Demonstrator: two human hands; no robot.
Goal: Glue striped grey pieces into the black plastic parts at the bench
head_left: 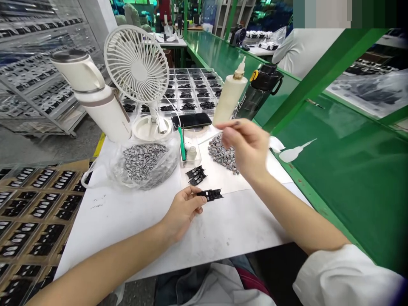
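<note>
My left hand (184,209) rests on the white table (134,221) and pinches a small black plastic part (211,194) by its left end. My right hand (247,146) hovers above a pile of small silvery pieces (221,155). Its fingers are curled together with the fingertips dark. It is blurred, so I cannot make out what, if anything, they hold. Two more black parts (196,175) lie on the table just beyond my left hand. A small clear box (190,155) with a green stick in it stands behind them.
A clear bag of silvery pieces (143,163) lies at the left. Behind stand a white jug (95,93), a desk fan (137,68), a phone (191,120), a glue bottle (230,95) and a dark bottle (261,91). Trays of black parts (32,204) sit at left. A green bench (350,170) runs at right.
</note>
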